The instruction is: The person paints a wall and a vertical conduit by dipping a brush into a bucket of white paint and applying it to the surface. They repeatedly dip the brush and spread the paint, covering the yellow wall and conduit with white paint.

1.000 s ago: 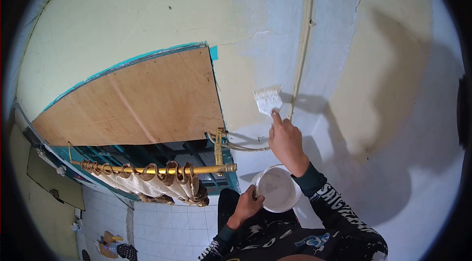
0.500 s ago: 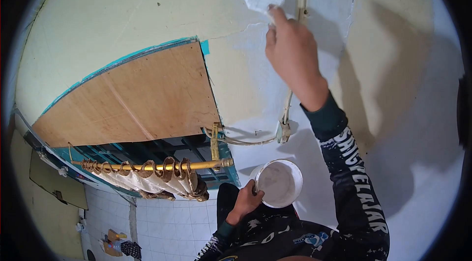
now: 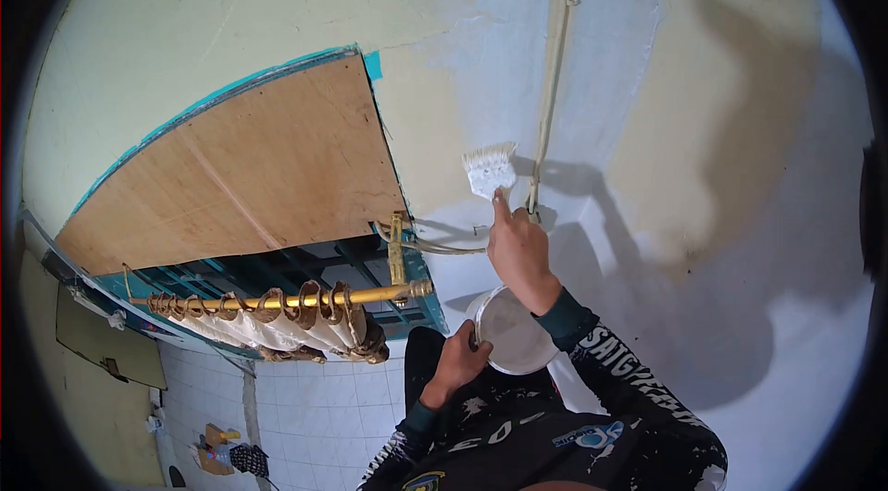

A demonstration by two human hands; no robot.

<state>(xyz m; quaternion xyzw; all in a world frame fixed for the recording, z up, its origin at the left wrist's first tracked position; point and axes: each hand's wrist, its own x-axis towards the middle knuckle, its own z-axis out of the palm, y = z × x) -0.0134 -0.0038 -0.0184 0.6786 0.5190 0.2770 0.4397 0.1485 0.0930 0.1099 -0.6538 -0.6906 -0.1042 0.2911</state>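
Note:
My right hand (image 3: 520, 246) is closed on the handle of a wide brush (image 3: 490, 170), bristles up, in front of the wall left of a vertical cable conduit (image 3: 553, 75). White paint coats the brush's body. Whether the bristles touch the wall, I cannot tell. Below, my left hand (image 3: 460, 360) grips the rim and handle side of a white bucket (image 3: 518, 343) with whitish paint inside. My right wrist and sleeve cover part of the bucket's upper right edge.
At left, a wooden panel (image 3: 240, 163) tops a barred window, with a gold curtain rod (image 3: 305, 300) and gathered curtain (image 3: 305, 329) jutting in front. Cables run from the window to the conduit. A cardboard piece (image 3: 215, 454) lies on the tiled floor (image 3: 324, 408).
My right hand and the brush have come down from high on the wall to just above the bucket. My left hand still holds the bucket. The view has shifted slightly.

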